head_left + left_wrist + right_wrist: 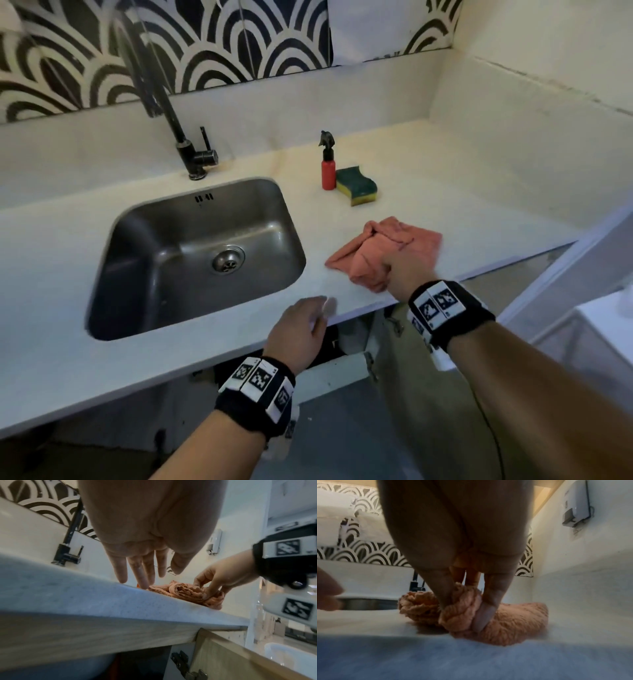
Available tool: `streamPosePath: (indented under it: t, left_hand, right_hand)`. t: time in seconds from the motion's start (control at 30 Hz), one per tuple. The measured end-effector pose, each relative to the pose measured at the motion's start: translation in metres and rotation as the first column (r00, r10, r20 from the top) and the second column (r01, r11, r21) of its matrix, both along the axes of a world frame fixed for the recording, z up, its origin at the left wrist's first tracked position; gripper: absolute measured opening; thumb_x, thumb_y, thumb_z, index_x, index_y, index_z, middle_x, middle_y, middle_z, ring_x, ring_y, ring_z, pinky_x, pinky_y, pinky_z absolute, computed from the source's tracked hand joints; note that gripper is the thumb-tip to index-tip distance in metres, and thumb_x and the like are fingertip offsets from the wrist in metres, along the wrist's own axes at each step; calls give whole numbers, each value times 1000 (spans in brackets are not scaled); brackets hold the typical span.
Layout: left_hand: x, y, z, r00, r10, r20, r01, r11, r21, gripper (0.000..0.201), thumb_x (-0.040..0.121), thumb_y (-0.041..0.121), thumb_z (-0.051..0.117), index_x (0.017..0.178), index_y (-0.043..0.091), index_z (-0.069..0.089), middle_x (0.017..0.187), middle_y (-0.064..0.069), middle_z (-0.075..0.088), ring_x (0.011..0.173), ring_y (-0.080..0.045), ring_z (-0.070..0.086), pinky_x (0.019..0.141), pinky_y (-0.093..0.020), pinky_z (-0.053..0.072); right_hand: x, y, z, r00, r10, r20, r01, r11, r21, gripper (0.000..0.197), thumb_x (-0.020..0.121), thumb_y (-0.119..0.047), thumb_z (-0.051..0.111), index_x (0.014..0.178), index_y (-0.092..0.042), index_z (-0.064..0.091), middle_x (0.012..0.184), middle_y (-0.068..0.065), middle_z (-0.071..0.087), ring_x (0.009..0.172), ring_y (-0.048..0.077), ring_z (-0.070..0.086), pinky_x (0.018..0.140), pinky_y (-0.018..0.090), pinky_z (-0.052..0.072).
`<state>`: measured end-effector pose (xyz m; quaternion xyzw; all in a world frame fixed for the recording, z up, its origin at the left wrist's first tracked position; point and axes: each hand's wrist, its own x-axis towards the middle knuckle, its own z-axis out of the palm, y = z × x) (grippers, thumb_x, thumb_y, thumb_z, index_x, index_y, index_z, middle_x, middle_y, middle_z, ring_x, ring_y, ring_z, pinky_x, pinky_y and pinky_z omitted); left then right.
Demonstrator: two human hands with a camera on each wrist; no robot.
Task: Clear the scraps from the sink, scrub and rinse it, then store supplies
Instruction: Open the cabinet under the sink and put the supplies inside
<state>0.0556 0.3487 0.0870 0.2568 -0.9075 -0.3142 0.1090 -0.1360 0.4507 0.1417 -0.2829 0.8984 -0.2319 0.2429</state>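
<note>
Salmon-pink terry, the cloth (pixel 383 253) lies bunched on the pale worktop (pixel 479 192), just right of the steel sink (pixel 191 253) and close to the near edge. Its long axis runs roughly from near-left to far-right: a pointed corner aims left toward the basin, and the flatter part spreads away to the far right. The right hand (pixel 406 270) sits on the cloth's near side, and the right wrist view shows its grip closed on a gathered fold, thumb one side, fingertips (pixel 479 616) the other. So the bulk of the cloth lies beyond and to the left of that pinch.

The left hand (pixel 301 325) hovers at the worktop's near edge, between sink and cloth, fingers straight and relaxed, holding nothing; it is near the cloth's left corner but apart from it. The right is plainly the hand in charge.

Farther back on the worktop stand a red spray bottle (pixel 328 169), upright, and just beside it to the right a green-and-yellow sponge (pixel 358 185). The sink looks free of scraps, so storing the supplies probably remains.
</note>
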Motion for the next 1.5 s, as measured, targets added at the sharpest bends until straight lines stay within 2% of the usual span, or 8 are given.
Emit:
streamPosePath:
  t: [0.1, 0.43, 0.67, 0.8, 0.97, 1.17, 1.43, 1.5]
  left_hand:
    - [33, 7, 8, 989, 117, -87, -90, 959, 268, 44, 96, 38, 47, 136, 21, 41, 132, 5, 47, 109, -13, 55, 97, -26, 41]
    - [152, 12, -7, 931, 359, 60, -220, 423, 879, 50, 83, 48, 64, 120, 16, 52, 109, -10, 68, 87, -26, 68, 74, -39, 56]
    - [218, 7, -43, 948, 319, 23, -248, 689, 681, 36, 71, 38, 68, 100, 17, 66, 99, -3, 72, 90, -18, 67, 81, -36, 53]
    - [219, 1, -59, 956, 276, 101, -273, 704, 655, 43, 65, 37, 66, 105, 23, 62, 104, 0, 69, 93, -15, 64, 83, -30, 51]
    - [190, -10, -77, 928, 298, 223, -365, 614, 699, 45, 50, 11, 56, 89, 28, 70, 85, 1, 73, 79, -18, 66, 72, -29, 53]
    - [149, -26, -106, 919, 317, 236, -395, 743, 541, 32, 54, 22, 53, 85, 27, 60, 84, -1, 66, 79, -17, 60, 72, -25, 47]
    - [144, -44, -218, 849, 460, 258, -527, 716, 458, 53, 48, 51, 71, 88, 18, 58, 79, -1, 68, 72, -21, 65, 69, -40, 56]
    - [141, -51, -232, 853, 455, 254, -521, 739, 426, 46, 61, 51, 72, 89, 17, 60, 76, 5, 64, 67, -11, 61, 69, -18, 53]
  right_hand:
    - [38, 15, -23, 975, 152, -165, -150, 988, 25, 29, 84, -3, 49, 108, -11, 63, 109, 13, 65, 102, 29, 60, 81, 28, 43]
    - [219, 37, -36, 919, 394, -5, -377, 876, -300, 21, 77, 0, 57, 80, -17, 69, 86, -11, 61, 84, 9, 60, 74, 17, 46]
    - [258, 32, -89, 931, 279, 234, -182, 914, -362, 12, 81, -30, 70, 86, -32, 59, 105, 3, 54, 93, 17, 59, 84, 32, 50]
    - [235, 22, -107, 931, 283, 229, -246, 953, -179, 79, 79, -40, 72, 144, -31, 27, 149, 2, 20, 133, 24, 37, 100, 31, 39]
    - [200, -8, -139, 805, 441, 398, -385, 897, -217, 123, 60, -40, 87, 146, -49, -1, 158, -4, -1, 144, 15, 15, 114, 32, 29]
    - [163, -19, -179, 814, 375, 444, -300, 925, -231, 49, 76, -13, 77, 119, -15, 54, 104, -1, 61, 88, 3, 61, 69, 13, 49]
    - [154, -34, -280, 830, 307, 466, -273, 952, -141, 11, 82, -22, 71, 89, -23, 62, 106, 13, 70, 101, 26, 65, 87, 35, 50]
    - [155, -45, -306, 813, 289, 505, -228, 957, -181, 18, 83, -20, 70, 100, -17, 63, 101, 7, 68, 99, 22, 63, 88, 33, 48]
